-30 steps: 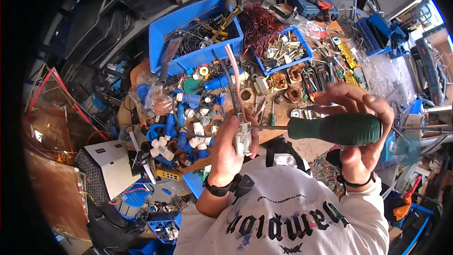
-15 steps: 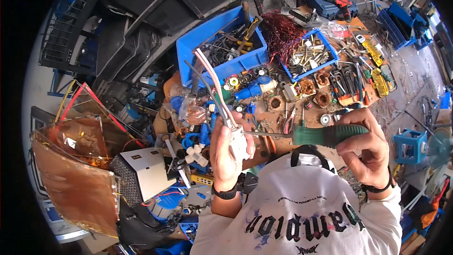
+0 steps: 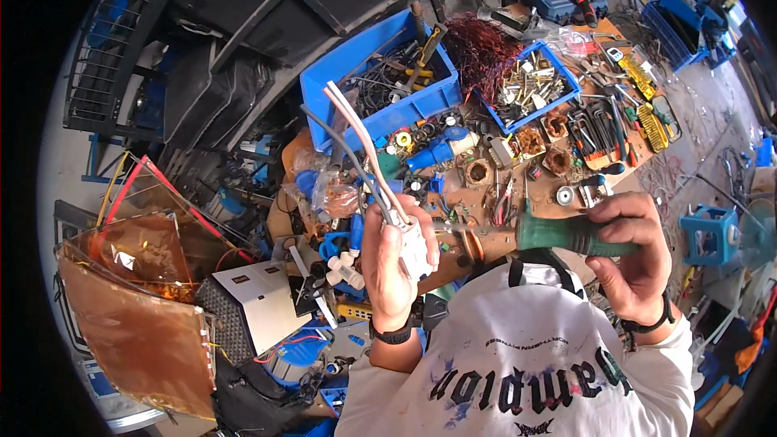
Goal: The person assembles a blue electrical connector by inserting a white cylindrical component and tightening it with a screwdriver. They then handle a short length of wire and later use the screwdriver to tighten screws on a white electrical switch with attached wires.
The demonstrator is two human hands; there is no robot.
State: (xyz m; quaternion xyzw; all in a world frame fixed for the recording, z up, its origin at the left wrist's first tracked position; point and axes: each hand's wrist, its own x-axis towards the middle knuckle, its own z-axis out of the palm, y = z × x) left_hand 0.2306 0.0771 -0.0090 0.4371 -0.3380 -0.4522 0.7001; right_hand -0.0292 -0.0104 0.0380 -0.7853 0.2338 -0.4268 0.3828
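My left hand is closed around a small white electrical fitting, thumb on one side and fingertips on the other. Out of the fitting's top rise a grey cable and a pinkish-white cable, both slanting up to the left. In my right hand is a green-handled screwdriver, gripped by the rear of its handle. Its blurred shaft lies level and points left at the fitting's side. Whether the tip touches the fitting, I cannot tell.
Beyond my hands, the wooden table carries a blue crate of cables and tools, a blue tray of metal parts and rows of hex keys. A blue plug connector lies nearer. On the left stand brown transparent panels.
The screwdriver has shifted slightly right, and its shaft now looks blurred. The fingers of my right hand have changed position on the handle. My left hand keeps its grip on the fitting.
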